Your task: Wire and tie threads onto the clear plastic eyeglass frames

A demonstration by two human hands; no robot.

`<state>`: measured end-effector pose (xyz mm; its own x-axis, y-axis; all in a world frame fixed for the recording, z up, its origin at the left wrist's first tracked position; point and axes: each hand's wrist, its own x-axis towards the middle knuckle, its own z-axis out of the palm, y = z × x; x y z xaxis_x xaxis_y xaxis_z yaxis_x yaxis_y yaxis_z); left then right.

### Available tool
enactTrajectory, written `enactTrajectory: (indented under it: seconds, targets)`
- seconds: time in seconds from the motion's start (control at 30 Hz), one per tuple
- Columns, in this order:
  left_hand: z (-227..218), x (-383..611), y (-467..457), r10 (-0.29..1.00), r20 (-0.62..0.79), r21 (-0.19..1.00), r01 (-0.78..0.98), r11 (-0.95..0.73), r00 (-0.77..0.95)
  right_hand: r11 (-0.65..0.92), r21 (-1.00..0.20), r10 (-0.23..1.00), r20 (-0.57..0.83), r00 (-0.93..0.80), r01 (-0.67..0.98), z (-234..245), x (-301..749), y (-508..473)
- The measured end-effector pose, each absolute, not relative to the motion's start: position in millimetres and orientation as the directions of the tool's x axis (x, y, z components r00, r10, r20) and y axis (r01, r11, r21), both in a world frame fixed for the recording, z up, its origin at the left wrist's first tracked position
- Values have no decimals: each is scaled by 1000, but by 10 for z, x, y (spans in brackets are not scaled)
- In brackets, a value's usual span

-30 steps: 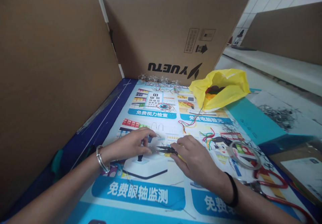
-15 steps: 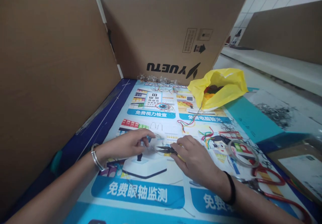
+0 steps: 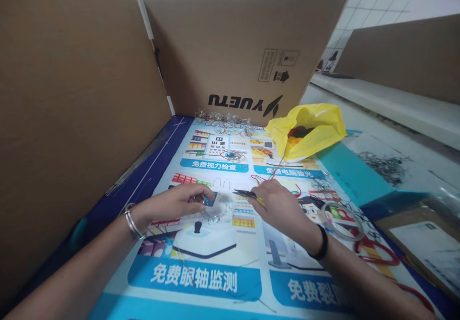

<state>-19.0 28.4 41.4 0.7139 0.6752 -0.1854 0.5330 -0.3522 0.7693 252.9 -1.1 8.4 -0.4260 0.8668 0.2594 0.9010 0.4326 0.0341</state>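
My left hand (image 3: 179, 202) rests on the printed poster (image 3: 215, 272), fingers pinched on a small clear piece with a blue patch (image 3: 212, 200) and thin wire around it. My right hand (image 3: 282, 205) is closed on small dark pliers with yellow handles (image 3: 247, 195), whose tips point left toward the left hand's piece. The pliers' tips are a short way from the piece and do not touch it. A silver bangle sits on my left wrist and a black band on my right.
Cardboard walls (image 3: 72, 95) stand at left and back. A yellow plastic bag (image 3: 309, 128) lies at the back right, with coloured wires (image 3: 273, 176) trailing from it. A tape ring (image 3: 339, 219) and red-handled scissors (image 3: 377, 257) lie at right. Small clear parts (image 3: 226, 118) line the back wall.
Both hands have moved up and away from me over the poster. The pliers have drawn back from the left hand's piece, and the view has tilted up a little.
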Motion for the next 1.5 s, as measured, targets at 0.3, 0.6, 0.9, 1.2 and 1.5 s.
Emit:
enactTrajectory:
  seconds: [0.3, 0.6, 0.9, 1.2, 1.5]
  targets:
    - [409, -201, 298, 694, -127, 759, 520, -392, 709, 375, 138, 890, 222, -397, 917, 79, 2366, 326]
    - [385, -185, 285, 700, -158, 764, 536, -360, 696, 399, 109, 894, 175, -412, 911, 47, 2137, 462]
    - [386, -185, 311, 716, -110, 771, 514, -376, 690, 463, 254, 822, 235, -518, 849, -82, 2013, 457]
    - [304, -220, 331, 727, -127, 783, 517, -344, 675, 456, 287, 810, 258, -526, 843, -111, 2028, 405]
    - [307, -190, 317, 726, -164, 835, 486, -258, 667, 430, 299, 796, 321, -514, 852, -131, 2090, 398]
